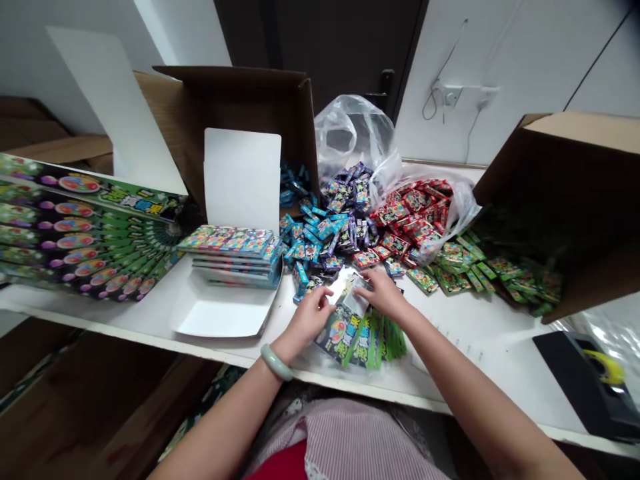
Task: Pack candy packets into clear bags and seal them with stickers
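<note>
My left hand (311, 313) and my right hand (383, 293) both pinch the silvery open top of a green printed pouch (345, 320) lying on the white table (450, 347). The pouch tops a small fan of similar green pouches (383, 337) at the front edge. A pale green bangle (277, 363) circles my left wrist. Just beyond my hands lie heaps of small packets: blue ones (307, 237), purple ones (350, 193), red ones (413, 217) and green ones (465, 267).
A stack of colourful flat boxes (233, 253) sits on a white tray (220, 313) at left, beside fanned green display cards (85, 233). Open cardboard boxes stand behind (235, 113) and at right (575, 193). A clear plastic bag (350, 130) lies at the back.
</note>
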Demonstrator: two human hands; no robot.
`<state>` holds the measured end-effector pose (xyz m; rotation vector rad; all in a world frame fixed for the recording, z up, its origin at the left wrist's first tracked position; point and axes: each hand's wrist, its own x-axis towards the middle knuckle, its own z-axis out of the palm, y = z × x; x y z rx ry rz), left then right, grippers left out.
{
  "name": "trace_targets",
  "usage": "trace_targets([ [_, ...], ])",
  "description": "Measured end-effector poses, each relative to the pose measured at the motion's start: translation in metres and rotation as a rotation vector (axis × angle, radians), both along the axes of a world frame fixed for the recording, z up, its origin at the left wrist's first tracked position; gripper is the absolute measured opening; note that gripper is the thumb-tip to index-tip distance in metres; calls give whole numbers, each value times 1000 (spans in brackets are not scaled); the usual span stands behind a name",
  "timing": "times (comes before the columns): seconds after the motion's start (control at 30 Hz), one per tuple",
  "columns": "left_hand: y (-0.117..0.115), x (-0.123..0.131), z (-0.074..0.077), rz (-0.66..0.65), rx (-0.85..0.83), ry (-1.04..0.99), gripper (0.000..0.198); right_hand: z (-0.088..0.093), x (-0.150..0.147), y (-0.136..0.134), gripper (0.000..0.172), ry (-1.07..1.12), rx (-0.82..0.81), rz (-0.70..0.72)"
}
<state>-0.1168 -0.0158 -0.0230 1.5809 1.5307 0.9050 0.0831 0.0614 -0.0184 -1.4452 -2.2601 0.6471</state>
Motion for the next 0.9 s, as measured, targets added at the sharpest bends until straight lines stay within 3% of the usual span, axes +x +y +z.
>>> trace_targets([
  [0.13, 0, -8, 32, -142, 31, -103, 23, 12, 13, -3, 29, 238, -28, 11],
  [0.23, -4, -13, 52, -155, 109, -38, 23, 24, 20, -10, 31, 428, -104, -3],
  [0.37, -10, -17, 63, -207, 207, 108, 24, 44, 29, -22, 40, 732, -505, 135],
  [0.43, -12, -16, 65, -293, 281, 169, 25, 52, 32, -28, 42, 753, -690, 192],
  [0.5, -15, -15, 66, -371, 374, 267, 27, 57, 35, -31, 40, 736, -750, 185],
  [0.63, -18, -8, 68, -346, 491, 468, 37, 65, 34, -32, 38, 807, -745, 206],
  [0.77, -17, -4, 64, -268, 488, 421, 33, 72, 30, -32, 37, 809, -700, 264],
  [0.83, -16, -5, 60, -214, 453, 300, 30, 75, 27, -36, 37, 740, -553, 213],
  [0.9, -14, -8, 55, -75, 389, 113, 29, 75, 24, -44, 38, 704, -247, 34],
])
